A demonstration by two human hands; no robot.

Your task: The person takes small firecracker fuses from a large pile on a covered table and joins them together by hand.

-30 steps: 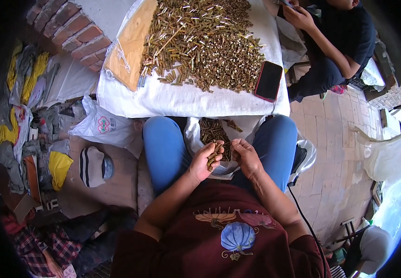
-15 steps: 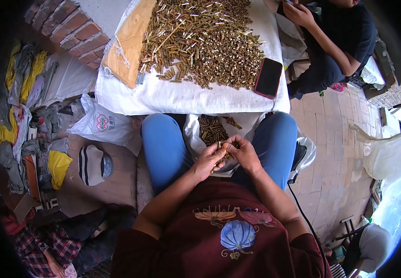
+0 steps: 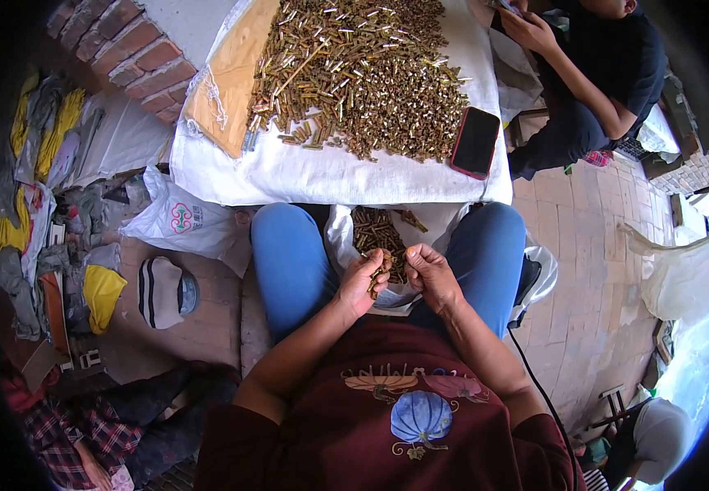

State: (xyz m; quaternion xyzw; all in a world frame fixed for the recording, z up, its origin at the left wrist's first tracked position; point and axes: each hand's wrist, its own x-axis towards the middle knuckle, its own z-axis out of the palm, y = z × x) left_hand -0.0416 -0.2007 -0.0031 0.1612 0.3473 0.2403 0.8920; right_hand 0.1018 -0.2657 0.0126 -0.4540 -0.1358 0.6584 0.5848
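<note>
My left hand (image 3: 360, 285) is closed around several small brass-coloured metal cylinders (image 3: 375, 282), which poke out between the thumb and fingers. Close to its right, a narrow gap apart, my right hand (image 3: 434, 281) is also closed, with thumb and forefinger pinched together. Whatever lies in its grip is too small or hidden to name. Both hands hover over an open white sack (image 3: 340, 231) between my knees. Inside it is a heap of the same slim brass-coloured pieces (image 3: 371, 227), partly hidden by my hands.
Ahead stands a table with a white cloth (image 3: 322, 184), bearing a large pile of brass-coloured pieces (image 3: 371, 82), a wooden board (image 3: 225, 90) and a dark phone (image 3: 476, 142). A white plastic bag (image 3: 182, 214) lies at left. People sit at right (image 3: 592, 90) and lower left (image 3: 109, 430).
My hands were touching at the fingertips over a small piece; now they are slightly apart. The left fingers have curled in more, and the right hand has moved a little to the right.
</note>
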